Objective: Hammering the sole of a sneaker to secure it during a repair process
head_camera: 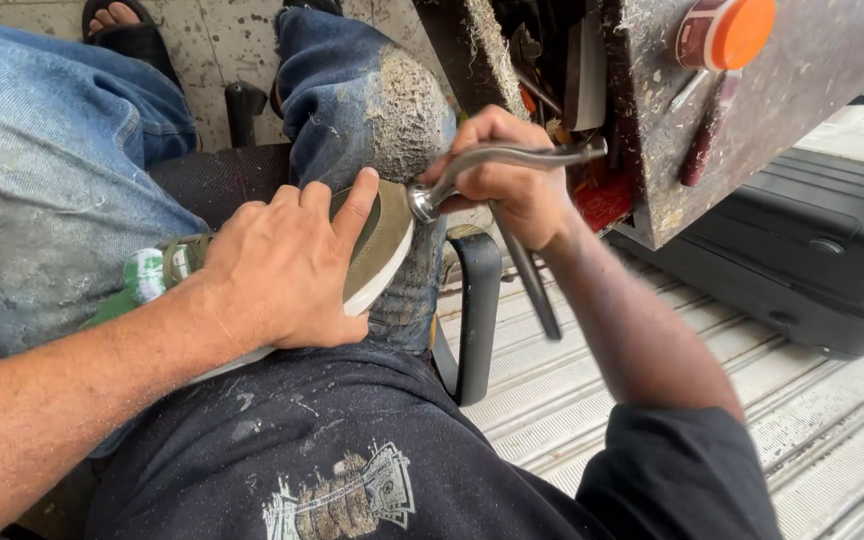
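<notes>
My left hand [287, 262] presses down on an olive-green shoe with a white sole [384, 250], which lies across my lap. Its fingers spread over the shoe's upper near the toe. My right hand [512, 180] grips a curved metal hammer-like tool [512, 157]. The tool's round head touches the toe edge of the shoe. The tool's other end points right toward the workbench.
A worn wooden workbench [772, 120] stands at the upper right with an orange-capped container [727, 32] on it and tools in its open side. A black case [812, 260] lies beneath it. My jeans-clad knees [52, 180], a black chair arm [477, 310] and a ribbed floor [832, 430] surround me.
</notes>
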